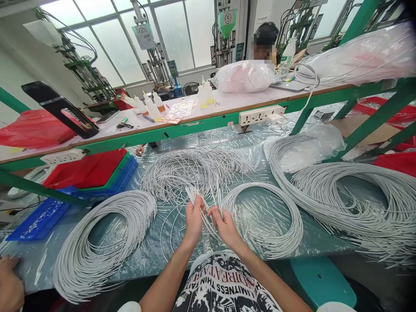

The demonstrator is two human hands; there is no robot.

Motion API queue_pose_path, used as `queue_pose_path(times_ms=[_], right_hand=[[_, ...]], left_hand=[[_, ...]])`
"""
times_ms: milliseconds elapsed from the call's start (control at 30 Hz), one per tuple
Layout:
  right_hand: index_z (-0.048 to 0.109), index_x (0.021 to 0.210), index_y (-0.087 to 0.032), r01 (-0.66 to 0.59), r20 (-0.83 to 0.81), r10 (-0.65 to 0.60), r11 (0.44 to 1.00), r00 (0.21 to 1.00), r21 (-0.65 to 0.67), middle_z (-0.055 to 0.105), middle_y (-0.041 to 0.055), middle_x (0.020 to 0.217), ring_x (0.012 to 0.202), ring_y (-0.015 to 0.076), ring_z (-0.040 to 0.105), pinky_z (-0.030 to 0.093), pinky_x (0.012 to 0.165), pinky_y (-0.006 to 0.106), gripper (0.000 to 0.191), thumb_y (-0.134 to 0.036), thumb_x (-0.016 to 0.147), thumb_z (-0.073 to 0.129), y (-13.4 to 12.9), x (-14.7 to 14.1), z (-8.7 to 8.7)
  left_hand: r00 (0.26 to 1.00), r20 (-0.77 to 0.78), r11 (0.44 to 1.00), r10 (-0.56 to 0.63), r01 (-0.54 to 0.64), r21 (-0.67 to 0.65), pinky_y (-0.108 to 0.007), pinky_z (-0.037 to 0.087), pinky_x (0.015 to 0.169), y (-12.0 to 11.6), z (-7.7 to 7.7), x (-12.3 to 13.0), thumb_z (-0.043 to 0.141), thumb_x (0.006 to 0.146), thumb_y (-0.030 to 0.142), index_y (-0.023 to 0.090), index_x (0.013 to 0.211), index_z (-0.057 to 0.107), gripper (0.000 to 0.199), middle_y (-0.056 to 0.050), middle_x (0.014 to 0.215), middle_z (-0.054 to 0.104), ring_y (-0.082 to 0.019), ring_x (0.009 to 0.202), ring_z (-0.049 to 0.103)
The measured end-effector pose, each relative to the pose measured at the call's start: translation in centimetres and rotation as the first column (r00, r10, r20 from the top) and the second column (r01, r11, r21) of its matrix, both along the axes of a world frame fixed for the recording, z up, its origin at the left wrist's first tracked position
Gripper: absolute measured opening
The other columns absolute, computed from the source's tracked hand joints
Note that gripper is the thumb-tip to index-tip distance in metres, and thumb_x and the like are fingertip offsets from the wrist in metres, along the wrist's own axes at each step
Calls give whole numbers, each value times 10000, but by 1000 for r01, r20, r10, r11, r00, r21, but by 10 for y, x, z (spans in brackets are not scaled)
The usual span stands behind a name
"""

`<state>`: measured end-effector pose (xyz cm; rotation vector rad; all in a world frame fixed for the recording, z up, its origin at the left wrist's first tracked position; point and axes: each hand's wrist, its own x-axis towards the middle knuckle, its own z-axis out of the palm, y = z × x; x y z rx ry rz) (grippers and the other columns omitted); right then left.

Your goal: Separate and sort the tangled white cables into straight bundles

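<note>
My left hand (194, 220) is closed round a bunch of thin grey-white cables whose ends fan upward past the fingers. Just to its right, my right hand (224, 223) pinches a few more cable ends that point up. Both hands are close together over the table's near side. Behind them lies a loose, tangled heap of cables (191, 169). A neat ring of coiled cable (292, 221) rests to the right of my right hand, and a thicker coil (130, 216) lies to the left.
Large cable coils (351, 216) fill the right side. Stacked red, green and blue trays (97, 171) stand at the left, near a blue tray (39, 219). A green-framed shelf (195, 125) with a power strip (260, 116) crosses behind. Another person's hand (9, 277) is at lower left.
</note>
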<state>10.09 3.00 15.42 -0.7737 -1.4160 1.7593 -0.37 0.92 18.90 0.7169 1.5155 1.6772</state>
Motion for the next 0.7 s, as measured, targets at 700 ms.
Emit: queue_pose_path(times_ms=[700], right_hand=[[478, 697, -159, -278, 77, 272, 958, 959, 75, 281, -47, 533, 488, 86, 250, 200, 488, 237, 550, -599, 965, 286, -2, 4, -2]], left_hand=[[998, 66, 1000, 10, -9, -17, -179, 149, 396, 2, 15, -2, 696, 748, 529, 136, 779, 589, 408, 112, 453, 242, -31, 406, 182]])
